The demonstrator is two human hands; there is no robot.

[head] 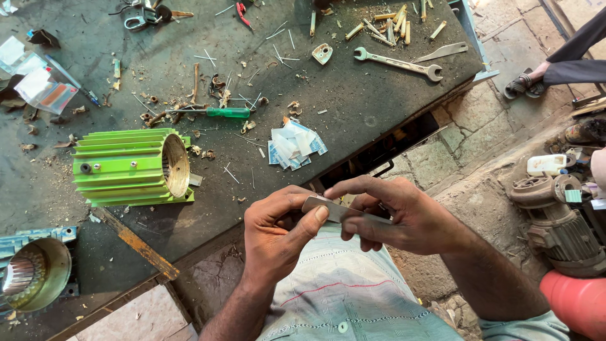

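Both my hands hold a narrow flat grey strip (344,213) over my lap, just off the workbench's front edge. My left hand (274,233) pinches its left end between thumb and fingers. My right hand (398,215) grips the strip's right part with fingers curled over it. A green finned motor housing (129,167) lies on its side on the dark workbench (353,107), to the left of my hands. A small pile of white and blue paper slips (293,146) sits on the bench just beyond my hands.
A green-handled screwdriver (218,112), an open-ended spanner (398,63), short sticks, pliers and wire scraps litter the bench. A second motor housing (35,271) sits at lower left. An old grey motor (555,221) stands on the stone floor at right. Another person's sandalled foot (524,83) is at upper right.
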